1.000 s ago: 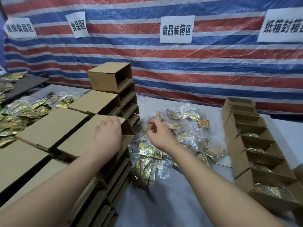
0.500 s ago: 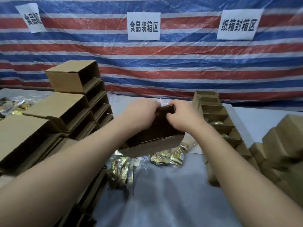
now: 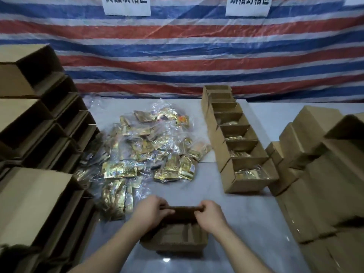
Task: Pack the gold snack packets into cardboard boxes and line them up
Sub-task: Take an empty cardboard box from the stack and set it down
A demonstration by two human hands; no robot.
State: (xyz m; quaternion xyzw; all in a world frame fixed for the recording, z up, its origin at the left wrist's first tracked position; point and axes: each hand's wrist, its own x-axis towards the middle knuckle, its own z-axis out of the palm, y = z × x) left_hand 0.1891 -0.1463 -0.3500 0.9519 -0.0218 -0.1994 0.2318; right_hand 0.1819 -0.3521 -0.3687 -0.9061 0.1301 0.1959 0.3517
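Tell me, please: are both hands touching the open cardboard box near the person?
Touching. The head view shows the left hand and the right hand each gripping the far top edge of the cardboard box.

Right in front of me on the grey tabletop (image 3: 246, 223) sits an open brown cardboard box (image 3: 175, 239); my left hand (image 3: 151, 210) grips the left end of its far flap, my right hand (image 3: 211, 214) the right end. Behind it lies a heap of gold foil snack packets in clear wrap (image 3: 145, 152). Right of the heap, a row of open cardboard boxes holding packets (image 3: 236, 138) runs away from me. Stacks of empty cardboard boxes (image 3: 39, 134) stand at my left, more cardboard box stacks (image 3: 319, 174) at my right, and a striped woven tarpaulin (image 3: 177, 56) hangs behind everything
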